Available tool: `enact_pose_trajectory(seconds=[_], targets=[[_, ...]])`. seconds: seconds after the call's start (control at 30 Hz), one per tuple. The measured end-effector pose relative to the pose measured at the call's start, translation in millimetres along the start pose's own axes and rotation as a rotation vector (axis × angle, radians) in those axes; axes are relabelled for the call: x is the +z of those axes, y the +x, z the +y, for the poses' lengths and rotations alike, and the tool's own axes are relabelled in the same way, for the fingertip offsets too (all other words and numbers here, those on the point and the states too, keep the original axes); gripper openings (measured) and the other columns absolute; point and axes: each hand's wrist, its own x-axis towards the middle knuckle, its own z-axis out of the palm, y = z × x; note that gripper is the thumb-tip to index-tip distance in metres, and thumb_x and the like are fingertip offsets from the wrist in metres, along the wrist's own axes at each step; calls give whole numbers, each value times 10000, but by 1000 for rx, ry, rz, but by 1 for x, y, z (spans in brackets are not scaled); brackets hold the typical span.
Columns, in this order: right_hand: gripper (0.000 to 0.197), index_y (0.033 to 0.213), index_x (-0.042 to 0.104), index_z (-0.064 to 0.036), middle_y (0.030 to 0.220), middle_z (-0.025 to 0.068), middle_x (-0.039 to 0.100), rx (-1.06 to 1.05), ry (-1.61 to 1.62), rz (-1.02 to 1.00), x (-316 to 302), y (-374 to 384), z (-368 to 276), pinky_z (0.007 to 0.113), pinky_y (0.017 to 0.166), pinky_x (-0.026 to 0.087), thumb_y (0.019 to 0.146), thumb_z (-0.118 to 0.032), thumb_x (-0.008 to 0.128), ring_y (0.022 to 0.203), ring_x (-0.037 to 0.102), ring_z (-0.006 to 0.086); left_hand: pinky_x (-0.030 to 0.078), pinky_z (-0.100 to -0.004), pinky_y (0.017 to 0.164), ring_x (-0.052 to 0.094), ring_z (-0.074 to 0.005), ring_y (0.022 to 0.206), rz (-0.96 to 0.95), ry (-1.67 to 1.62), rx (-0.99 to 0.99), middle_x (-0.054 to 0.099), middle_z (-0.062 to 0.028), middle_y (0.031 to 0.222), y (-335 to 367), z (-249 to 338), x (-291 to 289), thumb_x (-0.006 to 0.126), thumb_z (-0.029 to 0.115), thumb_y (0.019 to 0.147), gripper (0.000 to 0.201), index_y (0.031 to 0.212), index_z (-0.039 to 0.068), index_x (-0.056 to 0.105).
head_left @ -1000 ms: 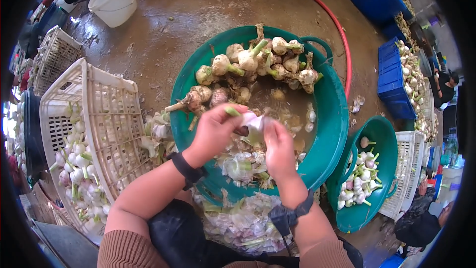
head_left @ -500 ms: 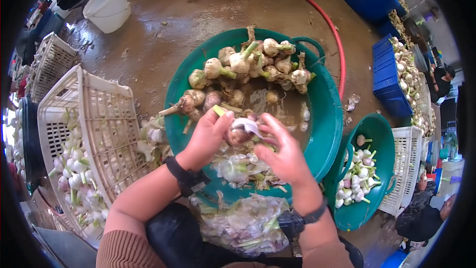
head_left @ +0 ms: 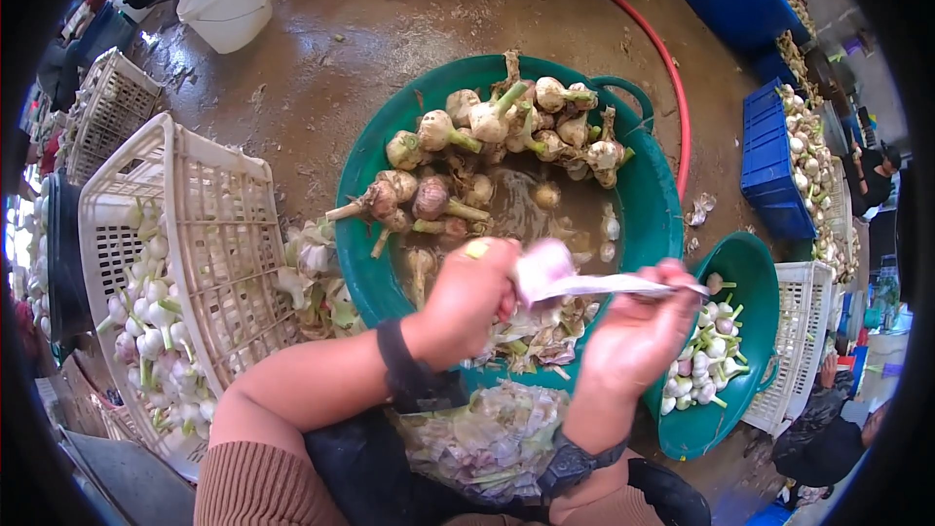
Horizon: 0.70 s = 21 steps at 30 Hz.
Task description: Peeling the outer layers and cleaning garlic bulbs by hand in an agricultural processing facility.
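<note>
The long, pale violet strip of papery garlic skin (head_left: pixel 614 284), stretched between the hands, could tear short if pulled unevenly, and the round, white-and-violet garlic bulb (head_left: pixel 542 268) could drop into the round green plastic tub (head_left: pixel 654 263) if the grasp on its stem loosens. The bulb lies immediately right of the left hand (head_left: pixel 466 297), which is closed around the stem, above the tub's near half; the blurred right hand (head_left: pixel 638 336), over the near right rim, appears to pinch the strip's outer end.
</note>
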Motion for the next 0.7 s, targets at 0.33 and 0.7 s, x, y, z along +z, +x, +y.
enact_pose_trajectory(seconds=[0.33,0.7], targets=[[580,1241,403,-9,1097,134,547,479,-811,-682,-51,0,36,359,788,471,874,-453,477,945,566,241,325,-193,400,403,-62,439,142,2,-64,412,61,503,15,9,-24,402,317,911,332,657,119,485],[611,1091,552,-37,997,148,592,1084,-113,-575,-9,54,76,377,711,497,887,-557,304,818,584,252,332,-217,497,406,-92,537,298,-116,372,459,1,668,22,35,-59,335,504,907,414,881,111,464]])
